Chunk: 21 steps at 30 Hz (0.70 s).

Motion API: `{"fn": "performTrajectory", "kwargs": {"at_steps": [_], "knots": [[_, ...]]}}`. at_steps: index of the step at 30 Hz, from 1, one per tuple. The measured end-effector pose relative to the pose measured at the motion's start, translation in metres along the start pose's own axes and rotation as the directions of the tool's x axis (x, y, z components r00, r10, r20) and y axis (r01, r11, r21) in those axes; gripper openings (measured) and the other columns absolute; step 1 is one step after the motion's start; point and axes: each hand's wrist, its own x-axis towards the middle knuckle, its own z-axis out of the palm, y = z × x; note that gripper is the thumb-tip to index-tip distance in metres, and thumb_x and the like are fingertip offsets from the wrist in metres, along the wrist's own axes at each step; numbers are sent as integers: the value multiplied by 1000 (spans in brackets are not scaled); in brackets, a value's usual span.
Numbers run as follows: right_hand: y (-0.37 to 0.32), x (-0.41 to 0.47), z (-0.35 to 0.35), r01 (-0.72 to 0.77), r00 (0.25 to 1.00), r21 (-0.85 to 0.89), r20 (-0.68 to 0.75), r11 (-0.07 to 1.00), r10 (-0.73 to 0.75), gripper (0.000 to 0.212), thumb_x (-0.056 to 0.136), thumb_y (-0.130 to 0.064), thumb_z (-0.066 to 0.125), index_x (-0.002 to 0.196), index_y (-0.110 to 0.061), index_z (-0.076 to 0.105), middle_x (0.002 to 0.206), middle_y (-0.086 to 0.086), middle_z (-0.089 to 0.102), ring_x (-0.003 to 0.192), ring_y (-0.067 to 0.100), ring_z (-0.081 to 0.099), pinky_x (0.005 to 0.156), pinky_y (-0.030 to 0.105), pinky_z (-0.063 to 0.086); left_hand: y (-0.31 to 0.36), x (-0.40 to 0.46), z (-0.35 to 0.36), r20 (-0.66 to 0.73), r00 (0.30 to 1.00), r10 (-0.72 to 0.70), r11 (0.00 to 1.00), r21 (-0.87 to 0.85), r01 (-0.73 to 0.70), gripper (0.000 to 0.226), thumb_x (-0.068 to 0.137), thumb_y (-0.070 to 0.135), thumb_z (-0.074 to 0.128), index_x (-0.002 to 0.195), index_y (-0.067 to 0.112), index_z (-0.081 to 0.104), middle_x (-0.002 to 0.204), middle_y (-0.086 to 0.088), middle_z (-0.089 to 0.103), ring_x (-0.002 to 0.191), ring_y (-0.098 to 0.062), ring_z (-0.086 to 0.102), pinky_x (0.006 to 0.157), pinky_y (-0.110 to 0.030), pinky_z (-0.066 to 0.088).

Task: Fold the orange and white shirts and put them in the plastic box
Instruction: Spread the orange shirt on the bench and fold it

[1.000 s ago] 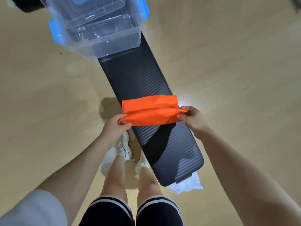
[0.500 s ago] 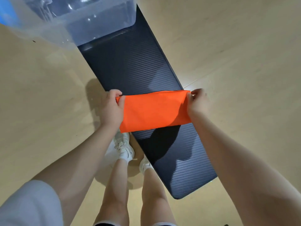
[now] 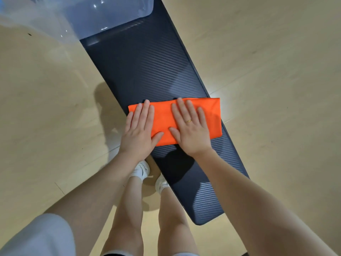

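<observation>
orange shirt (image 3: pixel 184 117): folded into a flat rectangle, lying across the dark bench, under both palms; its right end sticks out bare past the right hand and reaches the bench's right edge
look of the shirt: bright, plain orange, smooth on top, edges squared, long side running left to right
left hand (image 3: pixel 139 131): flat on the shirt's left end, fingers straight and together, thumb spread toward the middle, gripping nothing
right hand (image 3: pixel 190 130): flat on the shirt's middle, fingers straight and slightly fanned, a ring on one finger, gripping nothing
bench (image 3: pixel 147 67): long, dark, ribbed surface, running from near right to far left
plastic box (image 3: pixel 103 13): clear, on the far end of the bench, well apart from the shirt
floor (image 3: pixel 267 52): pale wood on both sides
white shoes (image 3: pixel 141 169): on the floor, near the left of the bench
</observation>
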Motion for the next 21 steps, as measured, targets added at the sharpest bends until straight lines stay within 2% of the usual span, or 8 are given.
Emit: {"fn": "performTrajectory", "kwargs": {"at_steps": [3,6,7,9,11,14,17,21], "knots": [[23,-5,-5,-232,972,38,45,972,230,65,92,-52,24,148,-19,18,157,4,20,144,24,16,114,45,10,2,-1,-1,10,999,-34,999,-22,34,76,88,53,28,144,3,22,153,-17,24,141,-32,22,113,-39,7],[39,-7,-11,-370,926,139,138,919,352,65,95,-51,17,150,-19,2,159,1,3,147,21,1,117,42,2,9,-1,-5,21,993,-118,985,-125,119,77,87,56,19,148,9,12,157,-14,8,144,-31,8,116,-38,2],[43,-7,-12,-422,905,219,162,880,393,64,97,-47,21,150,-16,1,159,2,1,147,21,0,118,41,1,12,-1,-7,37,987,-154,971,-182,158,75,88,56,17,149,12,7,157,-12,0,145,-29,1,116,-38,1],[47,-6,-16,-541,835,451,190,710,516,61,99,-36,33,148,-8,12,158,9,11,146,24,8,119,39,9,18,-2,-13,52,964,-262,903,-340,264,69,95,50,27,149,17,2,157,-10,-8,145,-27,-3,116,-39,5],[47,-11,-22,-621,743,550,189,558,642,51,97,-28,42,142,-5,33,149,14,32,137,29,31,113,39,26,27,-5,-21,43,889,-457,728,-555,401,65,96,37,39,149,14,7,157,-11,2,143,-28,12,113,-37,18],[44,-20,-30,-739,617,489,212,465,758,41,92,-30,51,128,-9,51,130,12,50,118,31,50,97,38,39,31,-10,-26,196,740,-644,377,-760,530,53,97,25,43,144,8,24,141,-13,35,123,-27,41,89,-23,32],[39,-20,-36,-764,575,526,290,374,765,38,91,-28,54,123,-9,52,123,11,54,113,29,53,92,36,41,24,-12,-25,276,691,-668,255,-787,561,38,97,24,44,129,5,42,121,-10,52,101,-22,52,78,-27,37],[36,-14,-43,-748,480,662,491,46,727,48,87,-23,62,128,-10,43,122,8,55,106,23,54,85,31,44,15,-13,-28,380,599,-705,100,-783,615,39,93,29,52,121,2,50,107,-5,55,91,-17,51,76,-27,37]]}}
